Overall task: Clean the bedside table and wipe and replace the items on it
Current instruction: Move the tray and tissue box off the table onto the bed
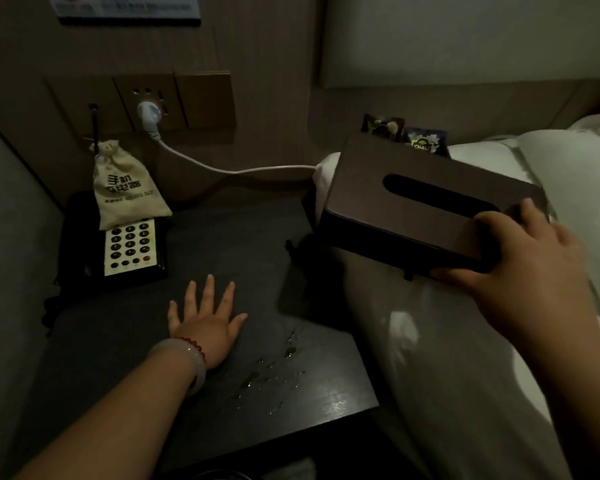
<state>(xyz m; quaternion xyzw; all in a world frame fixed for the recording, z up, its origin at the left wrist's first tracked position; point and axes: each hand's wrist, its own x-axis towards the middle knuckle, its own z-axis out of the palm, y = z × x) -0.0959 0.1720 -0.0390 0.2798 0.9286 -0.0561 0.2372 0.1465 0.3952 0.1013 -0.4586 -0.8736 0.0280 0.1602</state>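
Note:
The dark bedside table (222, 258) fills the middle of the head view, with wet drops (278, 362) on its near right part. My left hand (205, 317) lies flat on the tabletop, fingers spread. My right hand (520, 268) grips the near end of a brown tissue box (413, 199), thumb on its side and fingers over the top, and holds it tilted over the bed edge to the right of the table. A black telephone (129, 251) with a white keypad sits at the table's back left. A beige drawstring bag (125, 185) leans on it.
A white cable (229, 168) runs from a plug in the wall socket panel (149, 112) toward the bed. Two tea sachets (406, 133) stand behind the tissue box. White bedding (534, 174) and a grey bed side (430, 358) lie right. A dark flat item (309, 289) overhangs the table's right edge.

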